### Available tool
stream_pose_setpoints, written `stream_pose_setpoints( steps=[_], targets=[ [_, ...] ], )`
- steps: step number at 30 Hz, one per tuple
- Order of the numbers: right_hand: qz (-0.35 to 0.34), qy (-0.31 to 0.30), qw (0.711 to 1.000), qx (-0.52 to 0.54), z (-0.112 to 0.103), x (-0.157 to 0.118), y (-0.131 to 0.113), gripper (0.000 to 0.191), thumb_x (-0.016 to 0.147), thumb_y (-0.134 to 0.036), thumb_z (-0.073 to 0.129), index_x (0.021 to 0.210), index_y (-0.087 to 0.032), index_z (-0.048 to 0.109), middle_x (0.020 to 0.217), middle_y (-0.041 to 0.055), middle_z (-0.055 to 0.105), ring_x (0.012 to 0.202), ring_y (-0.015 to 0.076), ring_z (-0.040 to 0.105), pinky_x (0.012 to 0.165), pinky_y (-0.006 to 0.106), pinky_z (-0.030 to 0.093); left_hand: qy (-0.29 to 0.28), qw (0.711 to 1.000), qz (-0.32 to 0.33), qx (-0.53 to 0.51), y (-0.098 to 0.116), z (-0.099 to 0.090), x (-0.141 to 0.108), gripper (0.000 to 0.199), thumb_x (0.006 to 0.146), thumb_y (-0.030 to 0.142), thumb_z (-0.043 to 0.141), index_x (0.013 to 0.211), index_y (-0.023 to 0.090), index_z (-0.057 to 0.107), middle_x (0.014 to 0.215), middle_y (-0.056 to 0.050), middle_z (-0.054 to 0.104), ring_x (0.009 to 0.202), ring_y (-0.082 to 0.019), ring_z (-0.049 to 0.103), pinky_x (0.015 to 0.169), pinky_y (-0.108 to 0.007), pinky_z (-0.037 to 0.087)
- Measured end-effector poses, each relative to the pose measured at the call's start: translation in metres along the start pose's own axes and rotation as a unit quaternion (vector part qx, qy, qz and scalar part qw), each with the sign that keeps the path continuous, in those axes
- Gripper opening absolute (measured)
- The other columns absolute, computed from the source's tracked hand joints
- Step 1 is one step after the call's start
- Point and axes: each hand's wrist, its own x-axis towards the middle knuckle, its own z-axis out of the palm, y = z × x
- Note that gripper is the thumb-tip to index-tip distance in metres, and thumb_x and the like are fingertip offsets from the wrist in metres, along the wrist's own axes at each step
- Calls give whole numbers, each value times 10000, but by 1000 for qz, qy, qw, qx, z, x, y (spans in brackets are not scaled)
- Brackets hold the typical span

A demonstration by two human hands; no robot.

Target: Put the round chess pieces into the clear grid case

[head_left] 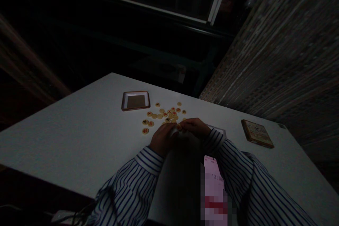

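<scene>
Round wooden xiangqi pieces, some with red and some with black characters and others blank side up, lie in a loose cluster on a white table. My left hand is at the near edge of this cluster, its fingers curled inward; anything within them is hidden. Beside it, my right hand pinches a red-marked xiangqi piece at its fingertips. The hands are close together, knuckles up. A pale flat item shows partly behind my right wrist.
An open shallow box tray stands beyond the pieces to the left. On the right lies a printed box. A lit phone is near my right forearm. The white table ends at a dark cabinet and a hanging curtain.
</scene>
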Motion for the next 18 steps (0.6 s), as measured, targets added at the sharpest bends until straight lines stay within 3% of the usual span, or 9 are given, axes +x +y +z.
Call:
stream_pose_setpoints(
  steps=[6, 18],
  targets=[
    [24, 0, 998, 54, 5, -1, -5, 256, 690, -360, 543, 755, -124, 616, 684, 15, 618, 572, 86, 534, 588, 232, 446, 4, 1000, -3, -14, 2, 1, 0, 226, 783, 282, 475, 973, 190, 555, 933, -63, 640, 876, -162, 585, 781, -309, 480],
    [5, 36, 994, 104, 11, -1, -3, 255, 649, -324, 593, 826, -140, 589, 672, 2, 620, 584, 94, 556, 598, 238, 447, 40, 999, 0, -15, 2, 1, 0, 227, 778, 303, 495, 952, 186, 582, 888, -53, 634, 822, -147, 589, 743, -280, 484]
  ],
)
